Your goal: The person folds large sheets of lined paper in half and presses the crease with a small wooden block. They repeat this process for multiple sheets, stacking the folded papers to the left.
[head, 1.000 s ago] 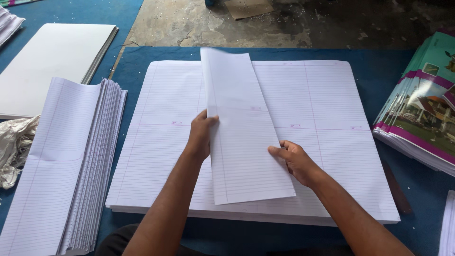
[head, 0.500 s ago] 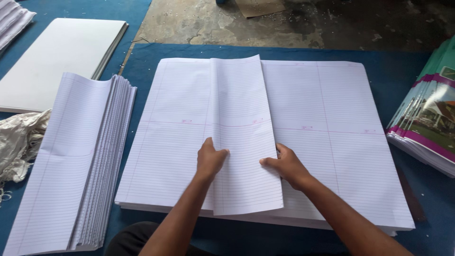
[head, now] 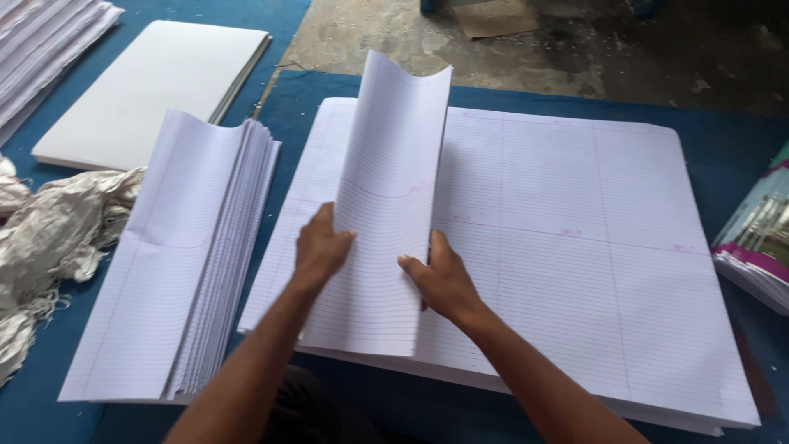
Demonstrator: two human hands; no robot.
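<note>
Fingers of both hands, left hand (head: 322,248) and right hand (head: 440,278), pinch the folded sheet (head: 386,214) above the flat stack (head: 575,247); keeping edges aligned looks wise.

Both bare forearms reach up from the bottom edge and draw close together at the middle. The left hand (head: 322,249) shows its back, wrist straight, fingers curled loosely forward with the thumb out to the right. The right hand (head: 444,278) lies just beside it, back up and angled to the left, its fingertips apparently bent in a pinch, though they are partly hidden.
</note>
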